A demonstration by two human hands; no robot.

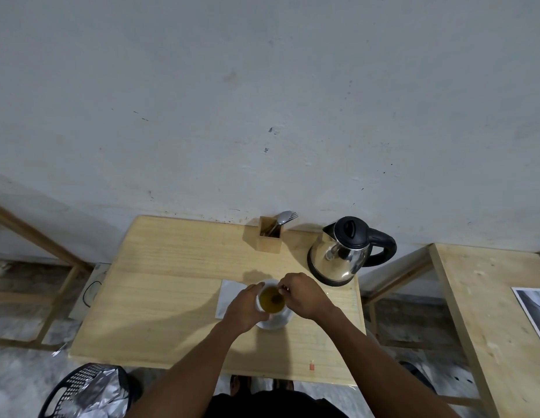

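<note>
- Step in hand, my read: stirring the drink in the cup (269,283) w/ a stirrer (276,297).
- L hand (244,307): fingers wrapped round the cup's left wall, grasping it. R hand (305,294): fingers pinch the stirrer's top end above the rim.
- To do it well: small slow circles, tip low and off the wall. Liquid looks fairly high, so fast strokes would prob slop onto the saucer (276,323).
- Brace the cup downward, not sideways, since it could skate on the saucer.
- At the end lift the stirrer straight up and let it drip inside the rim.
- Cup loc: on the saucer, front-centre of desk (172,282). Saucer sits partly on a white paper (229,295). Kettle (341,254) is near, back-right.
- Look: white, round, prob ceramic. Holds yellow-brown liquid, tea I'd guess. Stirrer is thin, dark and blurred, so can't tell spoon or stick.
</note>
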